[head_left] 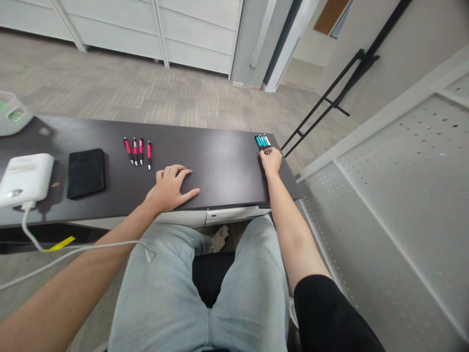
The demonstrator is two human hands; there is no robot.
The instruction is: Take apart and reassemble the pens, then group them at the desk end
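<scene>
My left hand lies flat on the dark table, fingers stretched out, holding nothing. Several red pens lie side by side just beyond it to the left. My right hand reaches to the table's far right corner, its fingers curled at the near ends of several blue pens lying together there. Whether it grips one I cannot make out.
A black wallet-like case lies left of the red pens. A white box with a cable sits at the left edge. A white perforated panel stands close on the right. My knees are under the table's front edge.
</scene>
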